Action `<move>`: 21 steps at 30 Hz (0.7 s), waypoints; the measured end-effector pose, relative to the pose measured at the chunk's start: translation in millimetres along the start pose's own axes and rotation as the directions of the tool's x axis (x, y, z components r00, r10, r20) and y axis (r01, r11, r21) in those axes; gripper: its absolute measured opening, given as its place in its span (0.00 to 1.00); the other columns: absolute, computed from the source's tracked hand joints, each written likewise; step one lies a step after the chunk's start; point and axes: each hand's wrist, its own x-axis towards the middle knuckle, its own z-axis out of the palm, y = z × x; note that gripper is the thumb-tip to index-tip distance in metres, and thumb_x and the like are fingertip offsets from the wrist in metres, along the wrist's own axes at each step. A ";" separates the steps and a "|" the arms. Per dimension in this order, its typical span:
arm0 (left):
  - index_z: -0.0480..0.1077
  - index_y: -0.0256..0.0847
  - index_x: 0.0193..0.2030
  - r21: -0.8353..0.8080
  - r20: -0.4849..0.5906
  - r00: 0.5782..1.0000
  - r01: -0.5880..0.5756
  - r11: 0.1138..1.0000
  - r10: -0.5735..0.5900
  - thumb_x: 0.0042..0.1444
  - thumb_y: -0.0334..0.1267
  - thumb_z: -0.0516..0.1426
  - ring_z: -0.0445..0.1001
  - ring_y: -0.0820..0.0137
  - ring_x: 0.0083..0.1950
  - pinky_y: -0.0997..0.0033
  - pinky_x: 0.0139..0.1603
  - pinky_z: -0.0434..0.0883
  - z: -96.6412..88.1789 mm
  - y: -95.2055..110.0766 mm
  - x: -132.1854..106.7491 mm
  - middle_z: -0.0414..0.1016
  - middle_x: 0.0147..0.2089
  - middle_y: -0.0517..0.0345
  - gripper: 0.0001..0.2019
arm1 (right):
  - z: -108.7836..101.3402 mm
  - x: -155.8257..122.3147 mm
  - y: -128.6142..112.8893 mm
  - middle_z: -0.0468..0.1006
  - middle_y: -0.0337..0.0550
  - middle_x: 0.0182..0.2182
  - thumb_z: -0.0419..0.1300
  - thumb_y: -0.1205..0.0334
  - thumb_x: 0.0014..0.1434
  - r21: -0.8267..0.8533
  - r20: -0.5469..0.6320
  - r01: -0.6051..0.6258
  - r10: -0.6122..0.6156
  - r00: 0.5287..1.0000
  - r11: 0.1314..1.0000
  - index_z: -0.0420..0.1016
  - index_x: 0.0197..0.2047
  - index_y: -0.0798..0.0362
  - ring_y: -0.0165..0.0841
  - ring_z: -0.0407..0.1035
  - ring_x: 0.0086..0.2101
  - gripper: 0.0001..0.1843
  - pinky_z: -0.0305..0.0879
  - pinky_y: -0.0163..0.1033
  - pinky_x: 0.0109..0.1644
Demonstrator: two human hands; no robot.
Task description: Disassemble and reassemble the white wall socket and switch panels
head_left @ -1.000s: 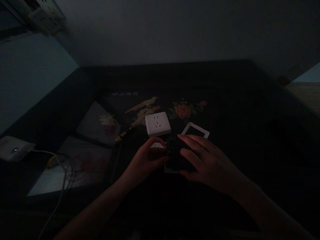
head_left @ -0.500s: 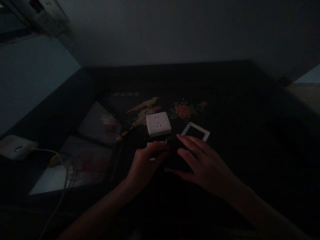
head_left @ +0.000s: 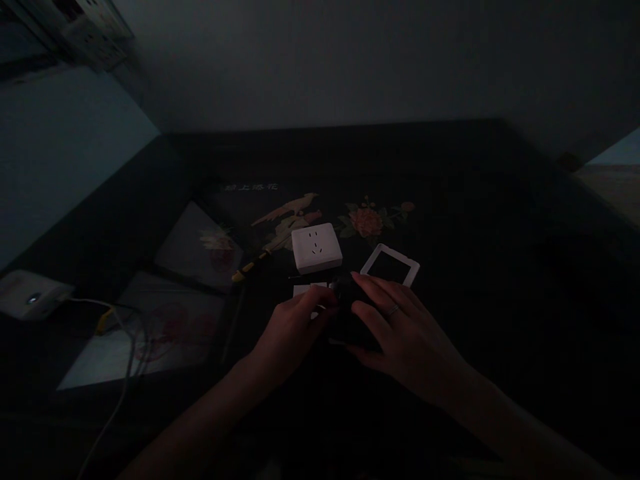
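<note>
- A person's two bare hands meet over a dark worktop (head_left: 480, 200) in a very dim room, seen from above.
- Between them, just below the centre of the view, is a small dark part (head_left: 344, 288); its outline and details are lost in shadow.
- The right hand (head_left: 407, 330), wearing a ring, has its fingers curved and partly spread over the right side of the dark part, steadying it.
- The left hand (head_left: 293, 327) is nearly closed, thumb and fingertips drawn together at the left edge of the dark part; whether they pinch it or something smaller, I cannot tell.
- Beside the left fingertips lies a flat white piece (head_left: 302, 290), partly hidden.
- Just beyond the hands sits a white wall socket (head_left: 316, 247), face up and apparently whole.
- To its right, a white square frame (head_left: 400, 256) lies loose, near the right hand.
- A tool with a yellow-and-black handle (head_left: 250, 266) lies to the left, out of the hands.
- As far as can be judged, the frame is already separate, the dark part is being handled, and the pieces are not yet joined.
</note>
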 end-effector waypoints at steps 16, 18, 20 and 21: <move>0.67 0.41 0.44 0.451 0.058 0.962 -0.262 0.853 0.265 0.64 0.30 0.55 0.74 0.63 0.43 0.64 0.42 0.76 -1.1 -2.8 5.2 0.75 0.43 0.53 0.04 | 2.6 0.7 -2.0 0.77 0.70 0.54 0.69 0.65 0.51 0.008 0.024 -0.028 0.028 0.999 1.000 0.75 0.45 0.61 0.56 0.75 0.50 0.18 0.76 0.57 0.48; 0.67 0.41 0.46 0.450 0.053 0.957 -0.279 0.849 0.286 0.63 0.30 0.56 0.75 0.63 0.44 0.64 0.43 0.76 -2.2 -2.7 4.2 0.75 0.44 0.52 0.06 | 3.2 -0.1 -2.1 0.77 0.69 0.55 0.68 0.64 0.52 0.010 0.031 -0.034 0.034 0.999 0.999 0.74 0.46 0.60 0.55 0.74 0.51 0.18 0.76 0.58 0.49; 0.67 0.41 0.47 0.450 0.050 0.953 -0.288 0.845 0.299 0.63 0.29 0.56 0.75 0.62 0.44 0.63 0.43 0.76 -2.9 -2.9 3.2 0.75 0.44 0.52 0.07 | 3.9 -0.4 -2.3 0.76 0.69 0.55 0.66 0.64 0.54 0.013 0.034 -0.038 0.038 0.999 0.999 0.74 0.46 0.59 0.55 0.74 0.52 0.17 0.75 0.59 0.49; 0.67 0.41 0.47 0.449 0.050 0.952 -0.292 0.845 0.303 0.63 0.29 0.56 0.75 0.62 0.44 0.63 0.43 0.76 -2.9 -3.2 2.7 0.75 0.44 0.52 0.07 | 4.2 -0.4 -2.4 0.76 0.69 0.55 0.66 0.63 0.54 0.014 0.035 -0.039 0.039 0.999 0.999 0.74 0.46 0.59 0.54 0.74 0.52 0.16 0.75 0.59 0.49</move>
